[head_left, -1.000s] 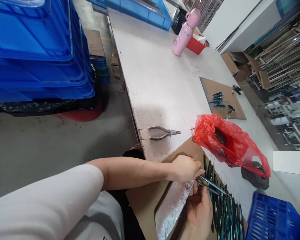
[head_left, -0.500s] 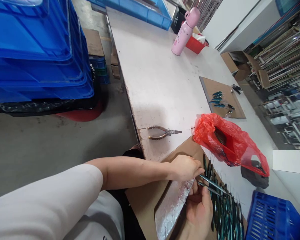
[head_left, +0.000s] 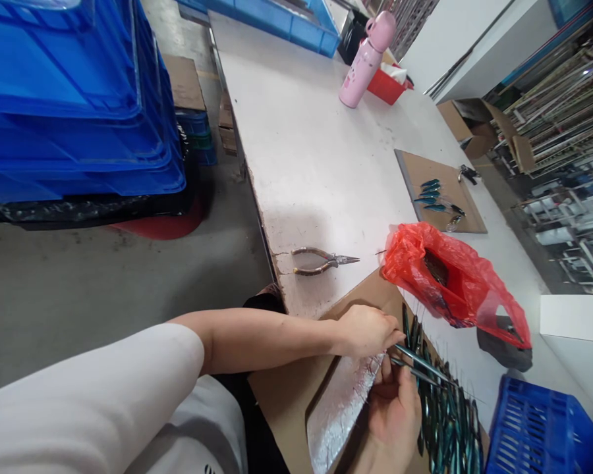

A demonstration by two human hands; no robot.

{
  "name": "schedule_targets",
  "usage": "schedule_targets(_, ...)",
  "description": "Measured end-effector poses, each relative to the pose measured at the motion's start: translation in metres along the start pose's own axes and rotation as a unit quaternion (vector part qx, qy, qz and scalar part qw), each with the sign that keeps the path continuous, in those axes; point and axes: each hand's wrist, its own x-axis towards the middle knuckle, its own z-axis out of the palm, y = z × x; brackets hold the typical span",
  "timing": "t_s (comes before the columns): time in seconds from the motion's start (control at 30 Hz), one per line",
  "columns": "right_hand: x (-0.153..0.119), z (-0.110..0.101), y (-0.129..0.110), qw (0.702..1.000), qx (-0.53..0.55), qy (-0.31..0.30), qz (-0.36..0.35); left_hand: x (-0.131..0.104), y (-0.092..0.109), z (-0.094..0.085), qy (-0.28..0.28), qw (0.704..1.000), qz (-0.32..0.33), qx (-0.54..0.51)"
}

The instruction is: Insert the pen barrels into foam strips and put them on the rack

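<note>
My left hand (head_left: pixel 368 331) reaches in from the left, its fingers closed at the near end of a long, slim blue-grey piece (head_left: pixel 425 364). My right hand (head_left: pixel 393 411) is just below it, palm up with curled fingers, at the near end of a second, similar slim piece (head_left: pixel 418 373). The fingertips of both hands almost meet, and what lies between them is partly hidden. Under the hands, a silver foil-covered slab (head_left: pixel 338 415) rests on brown cardboard (head_left: pixel 289 388). Many slim teal pieces with thin wires (head_left: pixel 449 421) lie beside my right hand.
Long-nose pliers (head_left: pixel 326 261) lie on the white table (head_left: pixel 301 151). A red plastic bag (head_left: pixel 454 276) and a blue crate (head_left: pixel 538 428) stand to the right. Farther back are a board with teal pieces (head_left: pixel 454 191) and a pink bottle (head_left: pixel 363 66). Stacked blue bins (head_left: pixel 74 131) stand left.
Almost nothing differs. Both hands keep their place and grip, and the view has shifted very slightly.
</note>
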Motion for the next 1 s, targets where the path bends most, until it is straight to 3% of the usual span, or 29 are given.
schedule_targets(0.13, -0.002, 0.001, 0.000, 1.000, -0.014, 0.004, -0.015, 0.001, -0.002, 0.004, 0.012, 1.000, 0.003, 0.005)
schedule_targets(0.43, -0.013, 0.012, 0.001, 0.985, -0.078, 0.061, -0.144, 0.000, -0.002, 0.003, 0.002, 1.000, 0.010, -0.002)
schedule_targets(0.73, -0.013, 0.014, 0.004, 0.977, -0.107, 0.079, -0.169, 0.001, -0.004, 0.009, 0.007, 1.000, 0.007, 0.006)
schedule_targets(1.0, -0.018, 0.016, 0.003, 0.947, -0.219, 0.117, -0.203, 0.000, -0.007, 0.010, 0.004, 1.000, 0.001, -0.006)
